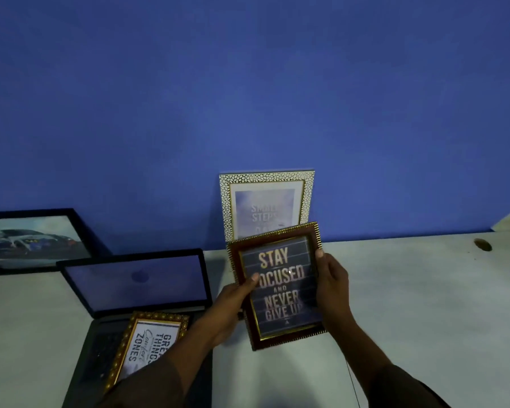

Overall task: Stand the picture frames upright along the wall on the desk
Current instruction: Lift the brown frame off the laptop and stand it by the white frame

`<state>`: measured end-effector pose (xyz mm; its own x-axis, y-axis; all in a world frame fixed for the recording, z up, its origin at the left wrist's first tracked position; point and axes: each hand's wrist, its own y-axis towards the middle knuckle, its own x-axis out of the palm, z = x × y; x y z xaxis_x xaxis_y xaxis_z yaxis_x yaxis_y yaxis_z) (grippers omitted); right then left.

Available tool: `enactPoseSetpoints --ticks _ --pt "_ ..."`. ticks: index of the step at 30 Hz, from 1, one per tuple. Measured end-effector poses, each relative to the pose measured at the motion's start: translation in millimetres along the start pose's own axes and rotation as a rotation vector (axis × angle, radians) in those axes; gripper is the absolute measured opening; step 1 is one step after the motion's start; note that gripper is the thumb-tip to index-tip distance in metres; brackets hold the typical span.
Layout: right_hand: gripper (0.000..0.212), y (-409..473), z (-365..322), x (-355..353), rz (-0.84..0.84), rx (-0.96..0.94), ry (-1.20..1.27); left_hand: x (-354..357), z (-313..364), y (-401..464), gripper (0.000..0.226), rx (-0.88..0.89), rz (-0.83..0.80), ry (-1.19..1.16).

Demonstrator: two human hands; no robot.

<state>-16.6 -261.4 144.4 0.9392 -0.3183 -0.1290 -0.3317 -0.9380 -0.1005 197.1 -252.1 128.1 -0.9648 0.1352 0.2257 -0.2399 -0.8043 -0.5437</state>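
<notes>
Hands point(280, 298) over brown frame's point(280, 322) edges

Blue wall point(248, 83) over a pale grey-white desk point(409, 290). At twelve o'clock, a white frame point(227, 207) pebbled in gold; before it a dark red-brown frame point(277, 340), ribbed gold edging, cream lettering on navy. At nine o'clock a black frame point(80, 228); at seven a beaded gold frame point(121, 348) on a dark grey laptop point(86, 363)
</notes>
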Motion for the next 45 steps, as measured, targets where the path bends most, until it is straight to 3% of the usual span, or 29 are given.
enactPoseSetpoints --ticks 5,9,15,25,29,32,36,38,42,45 --pt "0.059 8.8 30.5 0.3 -0.093 0.054 0.008 3.5 -4.2 28.2 0.055 -0.08 -0.034 -0.216" --pt "0.048 8.6 47.7 -9.9 -0.152 0.19 0.08 3.9 -12.2 48.1 0.052 -0.075 -0.017 -0.127" --pt "0.061 3.3 75.2 -26.5 -0.232 0.347 0.167 4.8 -25.4 73.6 0.065 -0.059 -0.047 -0.002" --pt "0.052 -4.3 92.2 -39.9 -0.198 0.401 0.094 12.6 -35.4 80.6 0.064 -0.084 -0.08 0.103" --pt "0.051 -10.7 90.2 -40.8 -0.195 0.373 0.04 11.7 -36.4 76.2 0.084 -0.027 -0.051 0.132" --pt "0.045 -16.1 88.8 -43.8 -0.198 0.343 -0.087 9.1 -42.9 71.1 0.084 0.024 -0.028 0.146" --pt "0.041 -24.5 92.2 -53.7 -0.072 0.284 -0.224 4.3 -52.9 50.7 0.12 0.034 0.086 0.133" --pt "0.043 -33.4 97.6 -60.7 -0.013 0.266 -0.278 1.7 -58.4 36.6 0.109 0.03 0.113 0.169" --pt "0.07 -63.3 106.9 -62.2 0.036 0.237 -0.34 -20.5 -79.0 7.2 0.086 0.014 0.166 0.226" --pt "0.064 -83.9 111.5 -48.4 -0.019 0.259 -0.355 -45.7 -86.2 -18.0 0.088 0.022 0.213 0.18"
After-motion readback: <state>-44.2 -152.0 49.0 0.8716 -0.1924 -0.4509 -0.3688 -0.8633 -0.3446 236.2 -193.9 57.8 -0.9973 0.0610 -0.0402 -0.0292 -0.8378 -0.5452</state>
